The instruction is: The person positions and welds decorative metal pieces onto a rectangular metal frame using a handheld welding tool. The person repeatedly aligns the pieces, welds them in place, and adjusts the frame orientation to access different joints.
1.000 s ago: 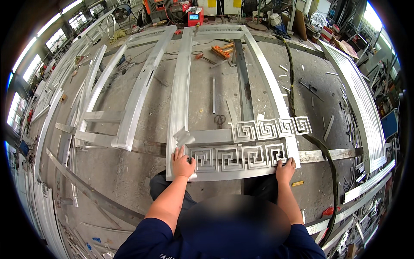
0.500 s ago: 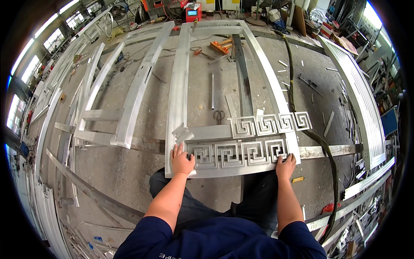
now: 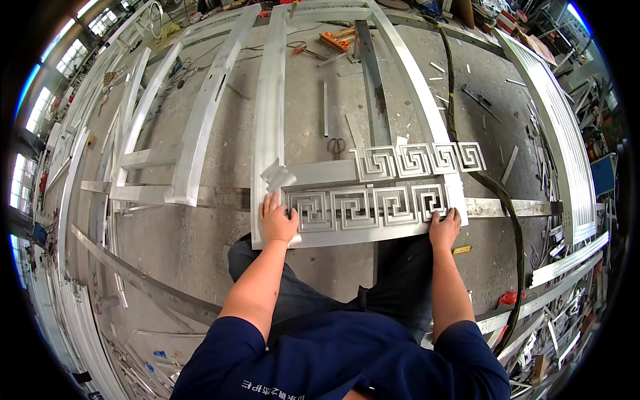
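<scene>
A silver metal frame (image 3: pixel 269 120) lies in front of me, its near end across my knees. Between its two near crossbars sits a strip of square-spiral fretwork (image 3: pixel 360 208). My left hand (image 3: pixel 279 221) rests on the left upright, fingers stretched out and thumb by the strip's left end. At the opposite corner my right hand (image 3: pixel 445 228) lies over the right upright, thumb against the strip's right end and fingers apart from it. A second fretwork strip (image 3: pixel 417 162) lies loose over the farther crossbar, jutting past the right upright. Near my left fingertips is a shiny bent strip (image 3: pixel 278 176).
Similar frames lie at left (image 3: pixel 212 113) and right (image 3: pixel 550 133). Steel beams (image 3: pixel 513 207) run beneath. On the floor are scissors (image 3: pixel 336 147), a hammer (image 3: pixel 308 51), orange clamps (image 3: pixel 335 41), a yellow-handled tool (image 3: pixel 461 250), a dark hose (image 3: pixel 505 233) and metal offcuts.
The view has tilted down, so everything appears higher in the picture. Both hands stay at the strip's ends; the fretwork keeps its place in the frame.
</scene>
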Available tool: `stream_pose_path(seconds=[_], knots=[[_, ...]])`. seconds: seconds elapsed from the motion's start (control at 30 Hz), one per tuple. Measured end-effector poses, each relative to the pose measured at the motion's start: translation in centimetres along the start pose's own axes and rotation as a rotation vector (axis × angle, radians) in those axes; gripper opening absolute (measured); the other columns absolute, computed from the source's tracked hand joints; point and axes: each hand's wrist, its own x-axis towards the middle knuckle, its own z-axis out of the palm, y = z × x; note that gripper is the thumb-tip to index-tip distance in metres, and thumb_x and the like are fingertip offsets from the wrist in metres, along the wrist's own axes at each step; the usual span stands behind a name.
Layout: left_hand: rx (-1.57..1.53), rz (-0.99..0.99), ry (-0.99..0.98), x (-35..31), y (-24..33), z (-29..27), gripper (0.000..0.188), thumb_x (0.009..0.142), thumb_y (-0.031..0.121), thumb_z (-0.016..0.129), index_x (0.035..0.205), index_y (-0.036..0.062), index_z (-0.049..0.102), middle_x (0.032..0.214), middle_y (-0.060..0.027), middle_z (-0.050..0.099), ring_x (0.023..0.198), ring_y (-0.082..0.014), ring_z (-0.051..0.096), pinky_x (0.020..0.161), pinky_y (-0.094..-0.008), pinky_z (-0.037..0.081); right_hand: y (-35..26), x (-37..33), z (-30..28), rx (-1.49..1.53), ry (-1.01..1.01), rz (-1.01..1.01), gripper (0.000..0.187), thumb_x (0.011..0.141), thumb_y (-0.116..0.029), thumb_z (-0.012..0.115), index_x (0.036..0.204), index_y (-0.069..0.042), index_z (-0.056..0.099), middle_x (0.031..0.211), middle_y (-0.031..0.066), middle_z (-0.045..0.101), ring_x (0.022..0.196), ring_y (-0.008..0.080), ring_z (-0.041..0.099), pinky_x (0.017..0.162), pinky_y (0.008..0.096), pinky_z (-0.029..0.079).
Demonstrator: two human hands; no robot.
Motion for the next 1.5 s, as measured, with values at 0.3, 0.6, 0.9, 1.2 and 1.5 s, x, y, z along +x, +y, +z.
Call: stream_pose_path(seconds=[0.3,0.6,0.9,1.2,1.5], knots=[[-0.004,-0.024,-0.035,0.0,-0.2,-0.2,0.03,0.087,0.03,0.069,0.083,0.0016,0.074,0.154,-0.0088,0.048,0.147,-0.031,0.034,0.122,-0.0467,0.022,-0.1,0.0,0.1,0.027,-0.023,0.009,0.065,0.091,-0.033,0.068,0.137,0.01,0.051,0.144,0.0241,0.049,0.137,0.0392,0.043,0.115,0.0456,0.035],[-0.036,-0.07,-0.056,0.8,-1.4,0.8,0.033,0.09,0.029,0.07,0.096,-0.002,0.077,0.157,-0.0064,0.044,0.149,-0.03,0.029,0.123,-0.047,0.02,-0.1,2.8,1.2,0.256,-0.031,0.035,0.063,0.085,-0.024,0.077,0.13,0.013,0.052,0.137,0.0301,0.05,0.131,0.0447,0.046,0.112,0.0465,0.038],[0.056,-0.042,-0.077,1.6,-0.5,0.8,0.036,0.093,0.034,0.066,0.1,0.0011,0.078,0.159,-0.0054,0.041,0.149,-0.0305,0.028,0.123,-0.0492,0.018,-0.2,4.4,2.5,0.243,0.026,-0.06,0.06,0.082,-0.026,0.079,0.121,0.012,0.054,0.133,0.0263,0.051,0.129,0.042,0.044,0.112,0.0459,0.036],[0.136,-0.056,-0.096,1.6,-0.4,0.4,0.035,0.092,0.032,0.067,0.102,0.0004,0.077,0.16,-0.005,0.038,0.15,-0.0288,0.028,0.124,-0.0497,0.018,-1.3,3.2,2.2,0.251,0.035,-0.05,0.042,0.084,-0.023,0.076,0.112,0.007,0.066,0.139,0.0196,0.052,0.135,0.0381,0.042,0.113,0.0444,0.037],[0.196,-0.052,-0.095,1.7,0.1,0.8,0.038,0.097,0.032,0.058,0.1,-0.0034,0.072,0.158,-0.0074,0.039,0.149,-0.0303,0.028,0.124,-0.0536,0.017,-2.0,3.0,2.1,0.101,0.03,-0.178,0.035,0.086,-0.021,0.07,0.112,0.001,0.071,0.141,0.0198,0.052,0.135,0.0394,0.041,0.115,0.0461,0.034]])
